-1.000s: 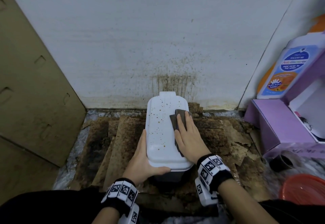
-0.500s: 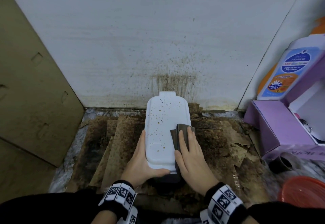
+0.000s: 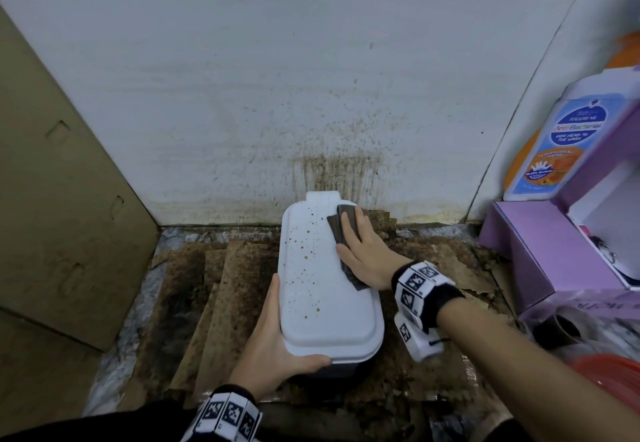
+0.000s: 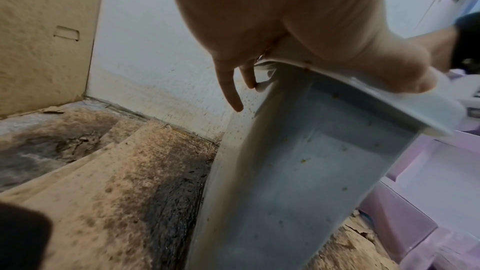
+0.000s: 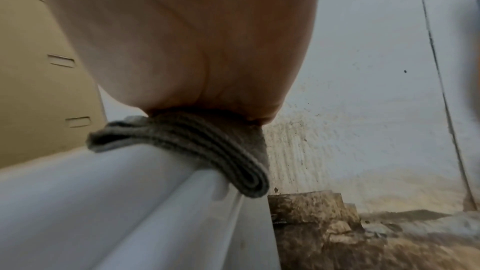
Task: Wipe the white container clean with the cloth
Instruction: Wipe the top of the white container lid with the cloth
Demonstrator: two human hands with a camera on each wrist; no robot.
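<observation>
A white container [image 3: 322, 285] with brown specks on its lid stands on stained cardboard against the wall. My left hand [image 3: 277, 344] grips its near left corner, thumb hooked over the front rim [image 4: 405, 81]. A folded dark grey cloth [image 3: 346, 233] lies along the lid's far right edge. My right hand [image 3: 363, 247] presses flat on the cloth with straight fingers. In the right wrist view the cloth [image 5: 207, 151] hangs a little over the container's right rim [image 5: 197, 202], under my palm.
Stained cardboard sheets [image 3: 221, 296] cover the floor around the container. A brown cardboard panel [image 3: 59, 199] leans at the left. At the right stand a purple box [image 3: 547, 254], a wash bottle [image 3: 561, 143], a dark cup [image 3: 557, 330] and an orange-red lid [image 3: 609, 375].
My right hand has slid the cloth from the lid's near right edge up to its far right end. The left hand has kept its hold on the near corner.
</observation>
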